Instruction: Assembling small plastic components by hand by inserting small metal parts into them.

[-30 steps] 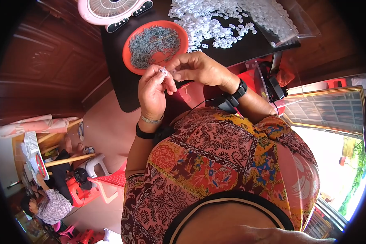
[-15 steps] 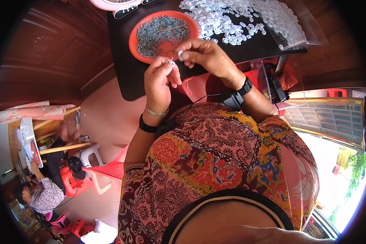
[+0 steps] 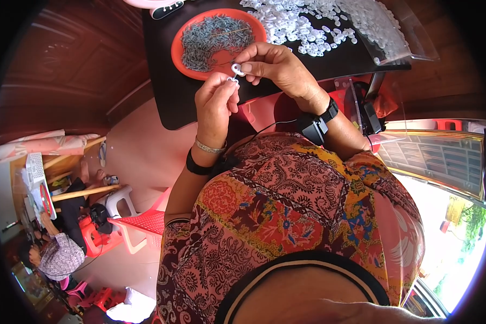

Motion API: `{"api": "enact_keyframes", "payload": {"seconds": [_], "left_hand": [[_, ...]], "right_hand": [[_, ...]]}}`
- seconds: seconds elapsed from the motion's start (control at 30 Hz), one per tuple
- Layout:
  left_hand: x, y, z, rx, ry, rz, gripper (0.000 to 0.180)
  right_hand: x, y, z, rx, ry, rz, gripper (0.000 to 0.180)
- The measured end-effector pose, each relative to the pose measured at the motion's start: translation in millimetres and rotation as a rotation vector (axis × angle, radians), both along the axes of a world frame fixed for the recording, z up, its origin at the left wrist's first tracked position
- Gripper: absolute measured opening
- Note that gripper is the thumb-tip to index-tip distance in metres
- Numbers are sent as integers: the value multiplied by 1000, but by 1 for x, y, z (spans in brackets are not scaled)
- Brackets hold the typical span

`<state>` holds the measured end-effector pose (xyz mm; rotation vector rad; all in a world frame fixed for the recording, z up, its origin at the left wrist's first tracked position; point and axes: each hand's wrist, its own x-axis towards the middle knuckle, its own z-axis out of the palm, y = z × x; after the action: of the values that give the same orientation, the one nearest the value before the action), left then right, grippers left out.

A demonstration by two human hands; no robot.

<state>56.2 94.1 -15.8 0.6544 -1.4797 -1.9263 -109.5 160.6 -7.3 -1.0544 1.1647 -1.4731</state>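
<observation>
My left hand [image 3: 216, 102] is closed in a pinch on a small white plastic piece [image 3: 233, 80], with a thin stem sticking up from it. My right hand [image 3: 286, 70] pinches a white oval piece with holes [image 3: 237, 69] between thumb and finger. This oval sits right over the left hand's piece, at the stem; whether they touch is hard to tell. Just beyond both hands, an orange-red round tray [image 3: 176, 58] holds many thin grey-blue pins [image 3: 213, 38]. Loose white oval pieces [image 3: 313, 43] lie spread over the black table [image 3: 170, 105].
A clear plastic bag [image 3: 410, 46] with more white pieces lies at the table's right end. Part of a shoe-like object [image 3: 167, 9] shows at the far edge. At the left, another person [image 3: 62, 256] sits by red stools [image 3: 94, 237]. A cable [image 3: 267, 128] runs near my wrists.
The white oval in my right hand has turned and come down over the left hand's piece. My left hand has shifted slightly right, keeping its pinch.
</observation>
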Motion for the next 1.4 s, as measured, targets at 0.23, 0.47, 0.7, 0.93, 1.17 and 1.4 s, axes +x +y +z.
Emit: {"api": "enact_keyframes", "payload": {"seconds": [0.23, 0.47, 0.7, 0.93, 1.17, 1.4], "left_hand": [[0, -1, -4, -9, -18, -6, 15], [-1, -1, -6, -28, -43, -13, 18], [-3, 1, -6, 46, 33, 30, 18], [-4, 1, -6, 122, 39, 8, 23], [-6, 3, -9, 77, 35, 28, 23], [-7, 6, -13, 73, 10, 95, 24]], "right_hand": [[3, 3, 3, -28, 138, -13, 14], [9, 3, -3, -74, 248, -34, 13], [16, 6, -4, -107, 232, 4, 19], [16, 8, 1, -171, 528, -86, 24], [19, 12, 5, -236, 715, -157, 30], [29, 9, 1, -356, 1048, -295, 34]]}}
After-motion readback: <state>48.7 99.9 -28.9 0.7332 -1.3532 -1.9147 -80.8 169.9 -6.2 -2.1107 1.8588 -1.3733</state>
